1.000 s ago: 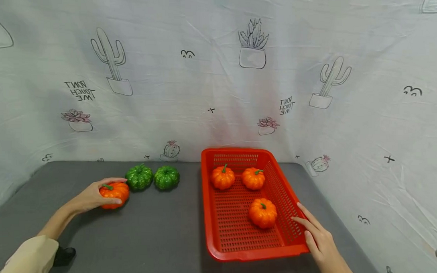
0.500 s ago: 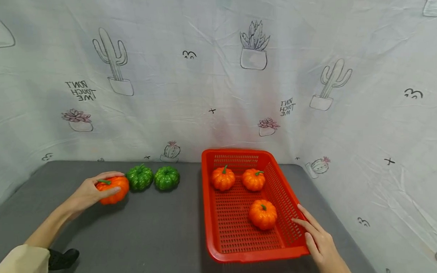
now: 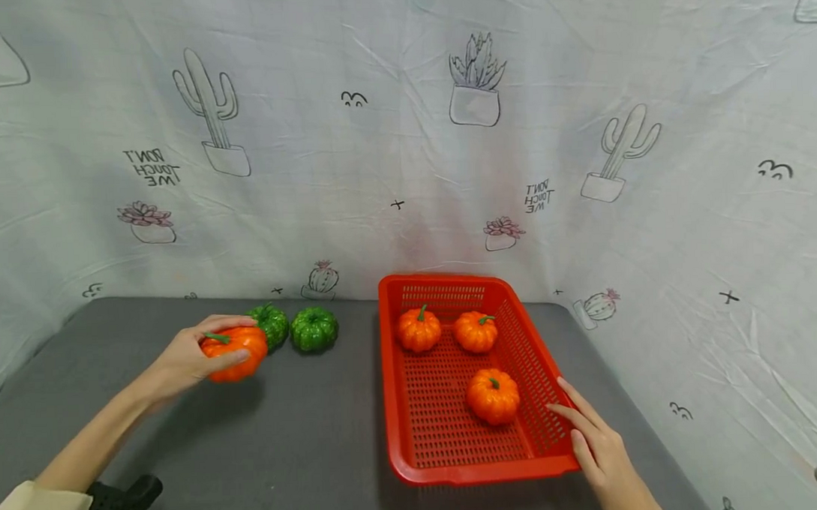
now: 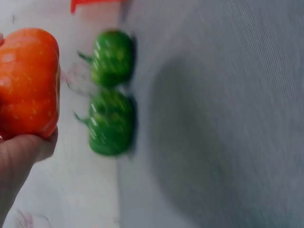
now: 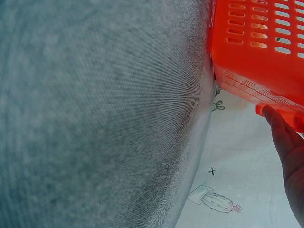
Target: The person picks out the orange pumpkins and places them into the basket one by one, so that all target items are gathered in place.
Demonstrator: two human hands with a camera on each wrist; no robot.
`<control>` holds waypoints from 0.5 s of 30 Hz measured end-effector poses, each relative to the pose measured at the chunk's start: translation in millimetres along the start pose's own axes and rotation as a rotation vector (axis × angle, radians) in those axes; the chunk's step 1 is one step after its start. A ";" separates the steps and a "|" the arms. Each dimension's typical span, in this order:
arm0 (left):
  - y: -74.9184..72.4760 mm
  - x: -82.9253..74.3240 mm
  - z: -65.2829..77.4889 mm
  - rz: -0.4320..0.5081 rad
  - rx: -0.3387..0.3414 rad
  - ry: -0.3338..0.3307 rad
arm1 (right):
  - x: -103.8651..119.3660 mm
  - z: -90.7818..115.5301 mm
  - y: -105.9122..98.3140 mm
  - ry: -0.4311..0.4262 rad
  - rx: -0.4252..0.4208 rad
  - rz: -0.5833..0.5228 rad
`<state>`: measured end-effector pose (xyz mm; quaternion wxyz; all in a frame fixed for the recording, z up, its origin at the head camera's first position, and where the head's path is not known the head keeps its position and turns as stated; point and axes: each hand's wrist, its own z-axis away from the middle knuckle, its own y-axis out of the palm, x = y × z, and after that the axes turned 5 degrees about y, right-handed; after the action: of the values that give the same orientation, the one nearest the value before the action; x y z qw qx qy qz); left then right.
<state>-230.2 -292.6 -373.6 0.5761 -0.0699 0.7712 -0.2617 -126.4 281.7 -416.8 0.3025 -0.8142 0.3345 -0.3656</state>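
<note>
An orange toy pumpkin (image 3: 239,351) with a green stem is held in my left hand (image 3: 185,360), thumb on the near side and fingers over the far side. It hangs above the table, its shadow beneath. Behind it stand two green toy pumpkins, one partly hidden (image 3: 273,325) and one in full view (image 3: 314,329). My right hand (image 3: 601,447) holds the near right corner rim of a red plastic basket (image 3: 391,406), with a finger reaching over the edge. Inside lie three orange pumpkins: back left (image 3: 419,330), back right (image 3: 475,332) and nearer the front (image 3: 493,397).
The grey table (image 3: 313,438) extends between the left arm and the basket. A white cloth (image 3: 378,151) with cactus drawings hangs behind and along the right side. A black strap piece (image 3: 126,499) juts from the left wrist.
My left hand has lifted the orange pumpkin off the table and carried it right, so that it now partly covers one green pumpkin. The right hand and basket stay put.
</note>
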 end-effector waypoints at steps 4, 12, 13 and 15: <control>13.3 -17.9 -3.7 0.039 0.027 0.029 | 0.7 0.6 -0.2 -0.002 0.001 -0.003; 39.8 -47.6 -17.3 0.150 0.091 0.108 | 1.0 0.4 -0.5 0.005 0.005 -0.012; 42.6 -50.8 -19.6 0.155 0.097 0.113 | 1.2 0.1 -0.2 0.001 0.000 -0.017; 48.0 -56.3 -24.8 0.172 0.111 0.118 | 1.3 -1.0 0.8 -0.015 -0.017 -0.022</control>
<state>-225.5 -220.7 -343.9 0.5530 0.0440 0.7912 -0.2573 -126.7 280.0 -416.4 0.2939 -0.8232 0.3262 -0.3598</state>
